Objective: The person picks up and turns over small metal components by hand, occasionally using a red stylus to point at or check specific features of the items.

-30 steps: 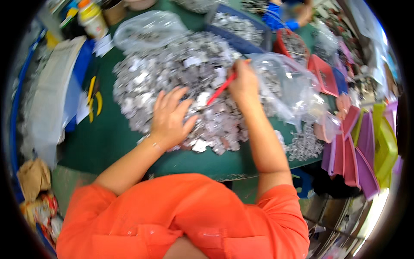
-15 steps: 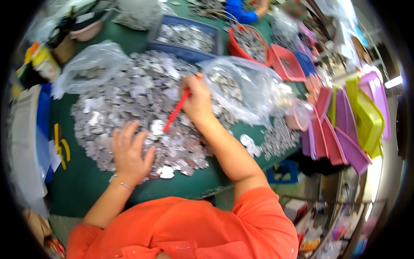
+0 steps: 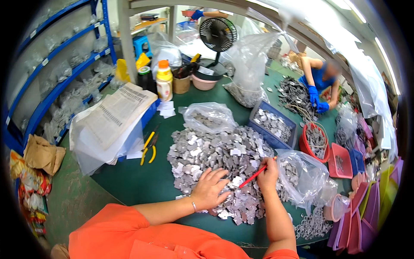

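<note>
A large heap of small grey metal pieces (image 3: 220, 159) lies on the green table (image 3: 142, 183). My left hand (image 3: 210, 189) rests flat on the near side of the heap, fingers spread, with a thin bracelet at the wrist. My right hand (image 3: 268, 173) grips a red stick-like tool (image 3: 255, 174) whose tip points down into the pieces. Just right of that hand sits an open clear plastic bag (image 3: 304, 175) holding more grey pieces.
A blue bin (image 3: 276, 139) and a red basket (image 3: 307, 149) of pieces stand behind the heap. Yellow-handled pliers (image 3: 148, 149), papers (image 3: 116, 113), bottles (image 3: 164, 80) and a fan (image 3: 217, 33) are at left and back. A person in blue gloves (image 3: 314, 95) works far right. Coloured trays (image 3: 368, 207) stack at right.
The view has tilted up, showing the shelves and the far end of the table. Both hands stay on the heap, and the right hand still holds the red tool.
</note>
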Motion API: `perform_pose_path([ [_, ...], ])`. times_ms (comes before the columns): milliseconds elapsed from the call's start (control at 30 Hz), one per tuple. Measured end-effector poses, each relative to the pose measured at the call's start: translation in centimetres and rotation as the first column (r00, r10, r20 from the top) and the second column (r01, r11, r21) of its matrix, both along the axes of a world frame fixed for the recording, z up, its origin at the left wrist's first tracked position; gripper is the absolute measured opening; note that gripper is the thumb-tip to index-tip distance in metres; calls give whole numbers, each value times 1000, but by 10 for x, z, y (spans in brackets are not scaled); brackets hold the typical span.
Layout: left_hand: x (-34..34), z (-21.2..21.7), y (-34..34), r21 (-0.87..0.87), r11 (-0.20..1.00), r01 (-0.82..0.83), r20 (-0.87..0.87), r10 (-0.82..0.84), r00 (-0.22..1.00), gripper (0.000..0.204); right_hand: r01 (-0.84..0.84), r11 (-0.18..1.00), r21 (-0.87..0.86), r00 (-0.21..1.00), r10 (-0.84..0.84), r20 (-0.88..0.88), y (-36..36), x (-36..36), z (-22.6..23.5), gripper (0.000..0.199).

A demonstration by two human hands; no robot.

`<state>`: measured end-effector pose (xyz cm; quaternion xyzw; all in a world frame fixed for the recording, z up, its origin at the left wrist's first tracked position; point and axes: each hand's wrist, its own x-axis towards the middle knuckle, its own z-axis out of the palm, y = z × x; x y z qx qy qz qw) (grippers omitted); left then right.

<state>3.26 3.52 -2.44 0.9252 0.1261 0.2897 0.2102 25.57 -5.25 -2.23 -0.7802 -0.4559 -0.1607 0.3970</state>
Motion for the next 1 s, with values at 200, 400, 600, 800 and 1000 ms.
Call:
perform_pose_path([
  [200,-2,-6,-3,3,1000,-4,28,4,1000,35,-35,999,29,999,36,-22,-3,1,-3,9],
  [400,-6,-11,-1,-19,1000,-13,85,15,996,33,-58,998,-33,998,58,-1,4,7,-10,7],
  [600,-64,32,19,-151,987,56,429,14,903,16,-101,992,-74,993,96,-67,-2,24,-21,11],
  [800,-312,39,66,-635,625,-453,533,780,329,17,-77,979,-188,997,72,-36,-6,36,-18,22],
  [1000,-627,-102,-26,-947,-293,135,-296,625,-722,32,133,907,-400,991,-121,55,-4,-59,43,26],
])
